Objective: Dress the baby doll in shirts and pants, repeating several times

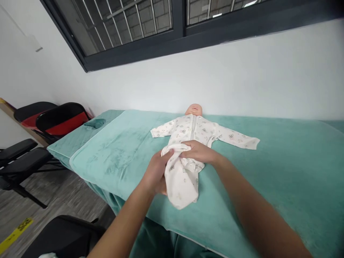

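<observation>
A baby doll (194,109) lies on its back on the green-covered bed, its head toward the wall. It wears a white patterned baby sleepsuit (182,129) with a strip down the middle of the front; both sleeves are spread out sideways. My left hand (159,172) is closed on the left edge of the sleepsuit's bunched lower part, thumb on top. My right hand (197,151) grips the folded cloth from the other side, its fingertips partly hidden in the fabric. Below my hands a leg end of the suit hangs loosely toward me.
The green bed cover (268,172) spreads to both sides, with a face hole (95,123) at the left end. Black folding chairs (60,118) stand at the left, and a black seat (64,236) is near the front edge. A barred window (129,25) sits above the white wall.
</observation>
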Demonstrator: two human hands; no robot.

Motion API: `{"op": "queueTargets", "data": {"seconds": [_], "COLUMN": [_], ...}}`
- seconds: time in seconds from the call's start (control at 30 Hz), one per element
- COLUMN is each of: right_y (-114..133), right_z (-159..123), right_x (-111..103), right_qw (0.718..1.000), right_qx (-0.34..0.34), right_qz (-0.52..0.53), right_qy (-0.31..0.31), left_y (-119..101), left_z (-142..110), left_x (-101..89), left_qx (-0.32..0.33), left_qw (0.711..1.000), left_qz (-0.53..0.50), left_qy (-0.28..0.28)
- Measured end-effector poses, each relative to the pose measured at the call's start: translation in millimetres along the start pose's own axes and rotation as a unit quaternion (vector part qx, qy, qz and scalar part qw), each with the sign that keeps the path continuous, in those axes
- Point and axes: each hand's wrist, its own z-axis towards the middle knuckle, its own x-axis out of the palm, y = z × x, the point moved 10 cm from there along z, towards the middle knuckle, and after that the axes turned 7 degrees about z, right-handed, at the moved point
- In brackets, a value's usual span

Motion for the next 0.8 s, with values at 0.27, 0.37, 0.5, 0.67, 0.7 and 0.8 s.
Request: {"op": "queueTargets", "data": {"seconds": [0.27,0.37,0.5,0.67,0.7,0.8], "right_y": [-2,0,-1,3,4,5], "right_z": [1,1,0,-2,-2,-2], "right_x": [22,30,40,52,55,59], "right_qw": [0.979,0.964,0.94,0.918,0.914,0.9], "right_qx": [0.04,0.031,0.027,0.013,0.01,0.005], "right_qz": [-0.194,-0.261,-0.336,-0.394,-0.403,-0.434], "right_qy": [0.045,0.048,0.043,0.047,0.048,0.046], "left_y": [78,91,93,94,93,93], "left_z": [-81,-96,-107,-105,-103,-97], "left_x": [-11.8,-30.7,-59.0,-73.1,-74.5,-74.6], "left_qx": [-0.017,-0.003,0.0,-0.005,-0.002,0.003], "left_qw": [0.978,0.966,0.948,0.943,0.942,0.95], "left_qz": [-0.092,-0.052,0.016,0.037,0.039,0.007], "left_qy": [-0.186,-0.254,-0.318,-0.331,-0.332,-0.312]}}
